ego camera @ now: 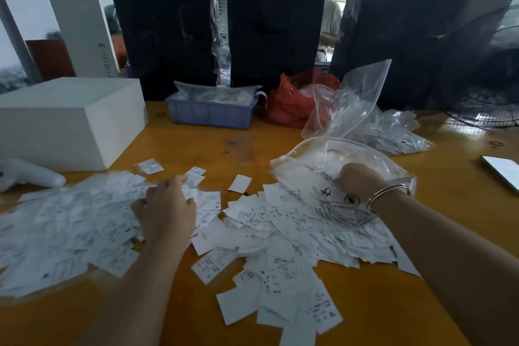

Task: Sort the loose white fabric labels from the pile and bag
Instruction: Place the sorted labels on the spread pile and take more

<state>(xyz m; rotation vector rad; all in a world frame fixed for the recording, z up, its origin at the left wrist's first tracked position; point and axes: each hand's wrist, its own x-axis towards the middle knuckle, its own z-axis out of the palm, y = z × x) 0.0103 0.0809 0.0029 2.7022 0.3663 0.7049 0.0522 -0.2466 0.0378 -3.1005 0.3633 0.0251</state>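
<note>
The left hand [165, 211] lies palm down on the labels [252, 233], its fingers spread and nearly straight, pressing the top of the left heap without pinching anything. The right hand [359, 181] reaches into the mouth of a clear plastic bag [323, 171]; its fingers curl downward among the plastic and the labels inside, but the view is too blurred there to say whether they pinch a label or only the bag. Two thin metal bangles [389, 195] ring that wrist.

The labels are small, flat, white fabric rectangles with black print, some marked XS, S or XL. They spread loosely across the glossy yellow table [393, 303], far too many to count, in two rough heaps: one under the left hand, one running from the bag toward the near edge.

The bag is thin, crinkled and printed with black symbols, lying on the right heap. Behind it stand a second clear bag [354, 101], a red plastic bag [292, 101], one blue ribbed crate [210, 114] and one smooth white box [70, 121].
</note>
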